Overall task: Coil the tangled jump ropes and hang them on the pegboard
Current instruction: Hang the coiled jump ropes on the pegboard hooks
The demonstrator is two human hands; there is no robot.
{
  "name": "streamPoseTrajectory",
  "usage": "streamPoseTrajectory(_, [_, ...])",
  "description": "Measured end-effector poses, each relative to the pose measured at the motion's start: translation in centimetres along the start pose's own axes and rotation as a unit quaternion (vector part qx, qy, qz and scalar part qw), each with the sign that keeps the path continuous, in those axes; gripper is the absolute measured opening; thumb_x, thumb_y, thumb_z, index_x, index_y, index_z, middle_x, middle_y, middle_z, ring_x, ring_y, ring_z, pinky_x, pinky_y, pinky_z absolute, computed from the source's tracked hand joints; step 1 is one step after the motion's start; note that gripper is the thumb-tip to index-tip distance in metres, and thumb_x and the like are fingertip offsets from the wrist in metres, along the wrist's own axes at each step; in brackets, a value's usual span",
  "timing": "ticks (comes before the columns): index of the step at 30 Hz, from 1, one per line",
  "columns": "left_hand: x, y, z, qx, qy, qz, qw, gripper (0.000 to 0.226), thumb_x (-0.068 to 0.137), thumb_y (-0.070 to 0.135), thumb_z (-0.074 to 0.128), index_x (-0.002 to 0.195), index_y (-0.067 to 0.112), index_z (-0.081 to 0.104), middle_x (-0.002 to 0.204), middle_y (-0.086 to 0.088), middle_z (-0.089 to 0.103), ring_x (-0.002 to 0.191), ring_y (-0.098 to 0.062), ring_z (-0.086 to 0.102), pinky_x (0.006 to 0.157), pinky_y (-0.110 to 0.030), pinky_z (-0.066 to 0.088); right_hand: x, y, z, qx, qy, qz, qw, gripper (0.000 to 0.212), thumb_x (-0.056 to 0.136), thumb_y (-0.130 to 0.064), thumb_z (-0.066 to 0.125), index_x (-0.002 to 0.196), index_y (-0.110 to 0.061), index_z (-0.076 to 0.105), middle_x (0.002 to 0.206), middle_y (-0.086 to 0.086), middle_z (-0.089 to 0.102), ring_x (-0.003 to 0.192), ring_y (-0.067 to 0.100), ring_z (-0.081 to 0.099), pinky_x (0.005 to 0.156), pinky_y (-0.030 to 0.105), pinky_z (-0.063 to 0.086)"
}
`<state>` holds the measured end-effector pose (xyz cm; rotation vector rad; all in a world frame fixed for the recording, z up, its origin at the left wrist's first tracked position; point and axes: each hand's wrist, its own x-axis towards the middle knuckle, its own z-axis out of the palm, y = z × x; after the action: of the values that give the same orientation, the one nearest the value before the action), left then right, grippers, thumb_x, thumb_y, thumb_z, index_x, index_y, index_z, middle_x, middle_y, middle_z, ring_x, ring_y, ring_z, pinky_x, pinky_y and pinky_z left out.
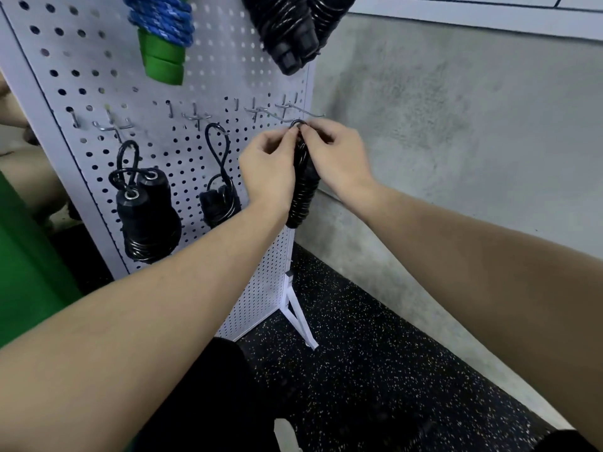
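In the head view, the white pegboard (202, 93) is standing upright on a speckled black floor (375, 370), leaning back toward a grey concrete wall (456, 109). Near the pegboard's right edge, both hands are meeting at the top of a coiled black jump rope (303, 194). The left hand (267, 168) is pinching the rope's small top loop with curled fingers and thumb, and the right hand (339, 158) is pinching the same loop from the other side, fingertips drawn together. That loop is sitting just under a metal hook (305, 114) that is sticking out of the pegboard; whether the loop is resting on the hook I cannot tell. The bundle itself is hanging down between the two wrists, in front of the pegboard's right edge.

Left of the hands, a second black rope bundle (218, 203) is hanging from the pegboard by a long loop, and farther left a third, with thick black handles (146, 216), is hanging likewise. At the pegboard's top, a blue rope with green handles (161, 37) and another black bundle (290, 31) are hanging.
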<state>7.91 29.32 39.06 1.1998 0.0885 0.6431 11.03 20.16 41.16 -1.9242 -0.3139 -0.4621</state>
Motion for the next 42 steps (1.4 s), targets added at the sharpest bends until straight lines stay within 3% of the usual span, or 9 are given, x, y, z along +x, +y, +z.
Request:
streamPoseTrajectory(9, [0.2, 0.5, 0.2, 0.003, 0.002, 0.054, 0.999, 0.005, 0.094, 0.005, 0.069, 0.091, 0.008, 0.071, 0.084, 0.004, 0.073, 0.079, -0.001, 0.069, 0.078, -0.018, 0.054, 0.7, -0.2, 0.3, 0.010, 0.013, -0.024, 1.000, 0.025, 0.090, -0.035, 0.062, 0.107, -0.024, 0.076, 0.102, -0.014, 0.075, 0.100, 0.002, 0.068, 0.097, 0.034, 0.054])
streamPoseTrajectory(17, [0.5, 0.4, -0.2, -0.001, 0.020, 0.055, 0.998, 0.012, 0.094, 0.005, 0.069, 0.087, 0.014, 0.069, 0.082, 0.006, 0.072, 0.077, 0.001, 0.068, 0.076, -0.016, 0.052, 0.5, -0.8, 0.7, -0.018, 0.011, -0.036, 0.999, 0.014, 0.087, -0.039, 0.058, 0.077, -0.047, 0.064, 0.086, -0.025, 0.070, 0.091, -0.001, 0.066, 0.094, 0.035, 0.054])
streamPoseTrajectory(22, [1.0, 0.3, 0.0, 0.007, 0.025, 0.032, 0.999, 0.012, 0.094, 0.007, 0.069, 0.085, 0.014, 0.070, 0.083, 0.004, 0.072, 0.077, -0.002, 0.068, 0.078, -0.021, 0.055, 0.8, -0.6, 0.8, 0.023, -0.016, -0.019, 0.999, 0.016, 0.097, -0.024, 0.057, 0.099, -0.031, 0.071, 0.100, -0.016, 0.070, 0.099, 0.004, 0.063, 0.099, 0.028, 0.049])
streamPoseTrajectory(28, [0.8, -0.5, 0.0, 0.009, 0.036, 0.030, 0.999, 0.006, 0.097, 0.010, 0.067, 0.098, 0.015, 0.071, 0.091, 0.006, 0.073, 0.084, 0.002, 0.069, 0.081, -0.016, 0.053, 0.7, -1.2, 1.1, 0.011, -0.080, 0.023, 0.996, 0.022, 0.104, -0.022, 0.048, 0.113, -0.021, 0.068, 0.096, -0.014, 0.066, 0.088, -0.002, 0.059, 0.080, 0.013, 0.044])
streamPoseTrajectory(31, [-0.9, -1.1, -0.1, 0.094, -0.007, 0.080, 0.992, 0.038, 0.105, 0.022, 0.054, 0.142, 0.016, 0.055, 0.133, 0.002, 0.064, 0.123, 0.000, 0.058, 0.109, -0.025, 0.045, -0.3, -0.6, 1.0, 0.043, -0.062, 0.028, 0.997, 0.024, 0.103, -0.023, 0.049, 0.121, -0.025, 0.066, 0.109, -0.013, 0.068, 0.099, -0.002, 0.063, 0.092, 0.016, 0.047])
streamPoseTrajectory(34, [-3.8, -2.5, -0.8, 0.261, -0.071, 0.191, 0.944, 0.053, 0.107, 0.025, 0.041, 0.159, 0.018, 0.030, 0.166, 0.001, 0.029, 0.153, -0.007, 0.022, 0.127, -0.039, 0.019, -2.1, 0.8, 0.0, 0.066, -0.032, 0.014, 0.997, 0.024, 0.103, -0.017, 0.050, 0.120, -0.027, 0.064, 0.107, -0.019, 0.065, 0.090, -0.018, 0.059, 0.088, 0.009, 0.046])
streamPoseTrajectory(36, [-5.4, -3.8, -1.4, 0.311, -0.102, 0.241, 0.914, 0.060, 0.103, 0.022, 0.041, 0.161, 0.018, 0.025, 0.170, 0.002, 0.017, 0.156, -0.007, 0.010, 0.129, -0.040, 0.009, -3.2, 2.1, -1.1, 0.056, -0.024, 0.022, 0.998, 0.021, 0.103, -0.016, 0.051, 0.114, -0.027, 0.065, 0.101, -0.022, 0.064, 0.086, -0.016, 0.059, 0.087, 0.010, 0.048])
streamPoseTrajectory(38, [-6.7, -5.0, -1.8, 0.305, -0.130, 0.211, 0.920, 0.065, 0.099, 0.016, 0.044, 0.161, 0.020, 0.025, 0.169, 0.006, 0.017, 0.153, 0.000, 0.011, 0.128, -0.031, 0.008, -4.4, 3.8, -2.1, 0.046, -0.035, 0.053, 0.997, 0.020, 0.102, -0.016, 0.052, 0.107, -0.030, 0.065, 0.098, -0.021, 0.064, 0.091, -0.004, 0.062, 0.098, 0.031, 0.053])
streamPoseTrajectory(42, [-8.8, -8.0, -1.6, 0.293, -0.238, 0.120, 0.918, 0.051, 0.097, 0.007, 0.052, 0.147, 0.015, 0.048, 0.150, 0.002, 0.044, 0.126, 0.010, 0.043, 0.116, -0.025, 0.036, -7.6, 7.4, -4.6, 0.003, -0.099, 0.109, 0.989, 0.022, 0.102, -0.015, 0.051, 0.108, -0.032, 0.063, 0.102, -0.014, 0.066, 0.105, 0.015, 0.066, 0.097, 0.039, 0.055])
